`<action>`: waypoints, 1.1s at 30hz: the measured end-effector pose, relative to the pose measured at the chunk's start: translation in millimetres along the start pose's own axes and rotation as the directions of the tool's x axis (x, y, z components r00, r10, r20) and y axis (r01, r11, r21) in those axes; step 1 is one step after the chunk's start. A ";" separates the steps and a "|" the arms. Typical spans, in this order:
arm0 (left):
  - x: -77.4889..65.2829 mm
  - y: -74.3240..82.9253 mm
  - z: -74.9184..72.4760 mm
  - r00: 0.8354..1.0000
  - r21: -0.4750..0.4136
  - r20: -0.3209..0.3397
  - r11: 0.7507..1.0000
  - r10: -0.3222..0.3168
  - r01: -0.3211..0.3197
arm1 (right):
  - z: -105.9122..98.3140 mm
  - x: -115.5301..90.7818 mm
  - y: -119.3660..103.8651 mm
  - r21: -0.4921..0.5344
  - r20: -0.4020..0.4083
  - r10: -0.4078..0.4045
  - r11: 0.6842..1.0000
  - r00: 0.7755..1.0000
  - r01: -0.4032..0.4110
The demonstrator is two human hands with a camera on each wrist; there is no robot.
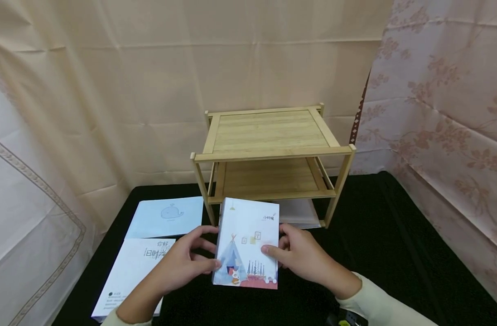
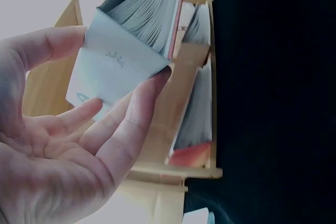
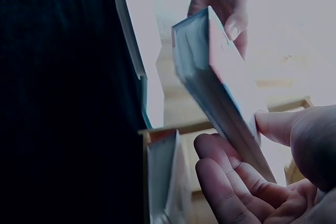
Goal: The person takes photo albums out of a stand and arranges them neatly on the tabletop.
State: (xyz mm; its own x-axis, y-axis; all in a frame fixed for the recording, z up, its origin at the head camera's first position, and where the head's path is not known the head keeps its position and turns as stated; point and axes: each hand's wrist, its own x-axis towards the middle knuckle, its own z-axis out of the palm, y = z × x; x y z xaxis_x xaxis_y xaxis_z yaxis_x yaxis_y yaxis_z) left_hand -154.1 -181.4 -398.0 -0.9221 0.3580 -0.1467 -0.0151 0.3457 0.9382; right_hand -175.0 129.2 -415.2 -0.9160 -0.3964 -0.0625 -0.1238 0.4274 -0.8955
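A thick photo album [image 1: 246, 244], its white cover printed with a blue tent, is held upright in front of the shelf by both hands. My left hand [image 1: 187, 258] grips its left edge, thumb near the lower corner and fingers around the spine. On the other side, my right hand [image 1: 305, 253] pinches the album, thumb on the cover and fingers behind. The left wrist view shows the album's fanned page edges [image 2: 149, 14]. To the left, a white album [image 1: 136, 271] and a pale blue one with a whale [image 1: 171, 213] lie on the table.
A two-tier wooden shelf [image 1: 272, 154] stands at the back of the black-covered table [image 1: 378, 253]. Beneath its lower board lies a white-covered item [image 1: 295, 213]. In the left wrist view, albums [image 2: 197, 108] stand inside the frame. Curtains [image 1: 252, 59] hang behind and at both sides.
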 end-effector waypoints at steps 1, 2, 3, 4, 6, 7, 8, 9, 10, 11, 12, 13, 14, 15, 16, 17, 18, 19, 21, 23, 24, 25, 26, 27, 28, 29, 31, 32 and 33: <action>-1.0 -2.1 -1.8 1.000 0.003 0.005 1.000 -0.009 0.009 | 2.9 0.2 0.5 0.004 0.009 -0.003 1.000 1.000 0.003; -2.2 -4.2 -3.7 1.000 0.008 0.011 1.000 -0.020 0.020 | 5.6 0.5 1.0 0.007 0.017 -0.003 1.000 1.000 0.003; -3.5 -6.1 -5.6 0.999 0.012 0.016 0.999 -0.032 0.031 | 8.2 0.9 1.5 0.004 0.026 -0.004 1.000 1.000 0.004; -4.4 -8.0 -7.1 0.999 0.016 0.021 0.999 -0.045 0.045 | 10.5 1.2 2.3 -0.001 0.034 -0.002 1.000 0.999 0.002; -6.3 -11.7 -10.2 0.997 0.027 0.025 0.997 -0.071 0.070 | 15.1 2.3 3.8 -0.005 0.055 -0.001 1.000 0.998 0.001; -7.3 -13.6 -11.8 0.996 0.032 0.028 0.996 -0.080 0.080 | 17.5 3.1 4.7 -0.011 0.064 -0.004 1.000 0.998 0.005; -8.5 -15.6 -13.5 0.996 0.038 0.032 0.996 -0.087 0.086 | 20.0 3.9 5.7 -0.010 0.074 -0.010 1.000 0.997 0.011; -9.6 -17.7 -15.0 0.995 0.044 0.035 0.995 -0.095 0.093 | 22.7 4.8 7.0 -0.013 0.082 -0.019 1.000 0.996 0.020; -10.6 -19.9 -16.4 0.994 0.051 0.038 0.994 -0.103 0.101 | 25.3 5.7 8.1 -0.012 0.089 -0.025 1.000 0.996 0.026; -11.5 -22.0 -17.9 0.993 0.056 0.044 0.993 -0.106 0.103 | 28.1 6.6 9.0 -0.013 0.094 -0.034 0.999 0.995 0.036; -12.3 -24.3 -19.4 0.993 0.059 0.049 0.992 -0.110 0.107 | 30.9 7.7 9.9 -0.014 0.098 -0.041 0.999 0.994 0.043; -13.0 -26.7 -20.9 0.992 0.067 0.054 0.991 -0.115 0.112 | 33.6 8.8 10.9 -0.015 0.103 -0.046 0.999 0.994 0.048; -13.5 -29.1 -22.3 0.991 0.072 0.060 0.991 -0.120 0.115 | 36.4 10.1 11.6 -0.012 0.107 -0.047 0.999 0.993 0.049; -13.9 -31.3 -23.8 0.990 0.079 0.064 0.989 -0.127 0.122 | 39.4 11.4 12.3 -0.015 0.108 -0.046 0.999 0.993 0.048; -14.2 -33.4 -25.5 0.989 0.081 0.071 0.989 -0.130 0.124 | 42.2 12.7 12.8 -0.014 0.111 -0.043 0.999 0.993 0.045; -14.5 -35.4 -27.3 0.988 0.083 0.078 0.989 -0.132 0.125 | 45.0 14.0 13.3 -0.011 0.114 -0.039 0.999 0.993 0.041; -14.9 -37.3 -29.1 0.987 0.088 0.082 0.987 -0.139 0.132 | 47.7 15.5 14.0 -0.007 0.118 -0.033 0.999 0.992 0.034; -15.5 -38.9 -30.9 0.985 0.091 0.089 0.986 -0.145 0.137 | 50.5 16.9 14.5 -0.006 0.122 -0.026 1.000 0.992 0.027; -16.9 -41.8 -34.2 0.982 0.095 0.105 0.985 -0.154 0.145 | 55.9 19.5 15.7 -0.002 0.131 -0.012 1.000 0.991 0.013; -18.3 -43.9 -37.5 0.979 0.105 0.122 0.983 -0.165 0.152 | 61.1 21.6 16.2 0.012 0.146 0.003 1.000 0.989 -0.005; -18.9 -45.0 -39.0 0.977 0.112 0.128 0.981 -0.171 0.157 | 63.8 22.5 16.6 0.014 0.151 0.010 1.000 0.988 -0.012; -19.6 -46.0 -40.4 0.975 0.120 0.133 0.980 -0.176 0.161 | 66.6 23.2 17.0 0.020 0.157 0.014 1.000 0.988 -0.017; -20.1 -46.9 -41.7 0.974 0.130 0.135 0.977 -0.183 0.166 | 69.3 23.8 17.2 0.026 0.162 0.018 0.999 0.987 -0.023; -20.6 -47.5 -42.9 0.973 0.141 0.134 0.975 -0.189 0.170 | 71.8 24.4 17.4 0.033 0.167 0.020 0.999 0.986 -0.026; -20.9 -48.2 -44.2 0.972 0.152 0.133 0.973 -0.195 0.175 | 74.2 25.0 17.4 0.040 0.171 0.024 0.999 0.985 -0.031; -21.2 -48.7 -45.4 0.971 0.163 0.130 0.970 -0.202 0.180 | 76.4 25.7 17.4 0.042 0.172 0.024 0.999 0.985 -0.032; -22.6 -50.1 -47.8 0.969 0.179 0.124 0.965 -0.214 0.190 | 81.4 27.4 17.7 0.049 0.178 0.026 0.998 0.984 -0.035; -23.1 -50.8 -48.8 0.968 0.183 0.124 0.964 -0.218 0.194 | 83.5 28.3 17.5 0.051 0.180 0.029 0.998 0.983 -0.039; -23.9 -51.4 -49.9 0.967 0.188 0.123 0.962 -0.223 0.198 | 85.5 29.2 17.5 0.052 0.183 0.033 0.998 0.983 -0.043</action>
State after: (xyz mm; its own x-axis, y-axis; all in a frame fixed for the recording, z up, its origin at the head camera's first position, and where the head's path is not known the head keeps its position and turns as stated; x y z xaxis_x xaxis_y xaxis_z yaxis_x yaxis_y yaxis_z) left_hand -150.6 -250.9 -427.1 -0.8409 0.3758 -0.3894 -0.1243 0.5662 0.8148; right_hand -171.3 55.6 -470.3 -0.8341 -0.5241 -0.1719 -0.0641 0.4016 -0.9136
